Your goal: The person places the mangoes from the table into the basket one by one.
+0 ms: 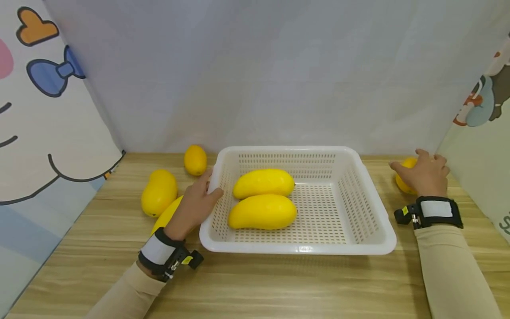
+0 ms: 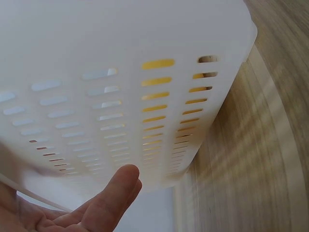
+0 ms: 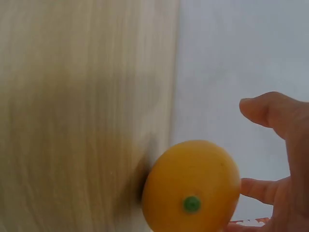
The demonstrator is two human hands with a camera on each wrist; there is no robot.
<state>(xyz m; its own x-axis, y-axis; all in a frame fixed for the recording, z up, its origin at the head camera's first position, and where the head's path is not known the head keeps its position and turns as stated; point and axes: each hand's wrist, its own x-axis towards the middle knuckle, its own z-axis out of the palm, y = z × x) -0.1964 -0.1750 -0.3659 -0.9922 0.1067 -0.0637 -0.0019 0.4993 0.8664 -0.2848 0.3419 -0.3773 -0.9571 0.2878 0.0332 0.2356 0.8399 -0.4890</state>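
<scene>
White slotted basket [image 1: 299,248]: left hand [image 1: 194,206] grips it; right hand [image 1: 429,175] widely straddles smooth fruit [image 3: 193,176].

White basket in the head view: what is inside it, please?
Inside the white basket lie two yellow fruits, side by side in the left half. Perforated floor shows on the right; the floor directly beneath the fruits is covered and cannot be seen.
</scene>
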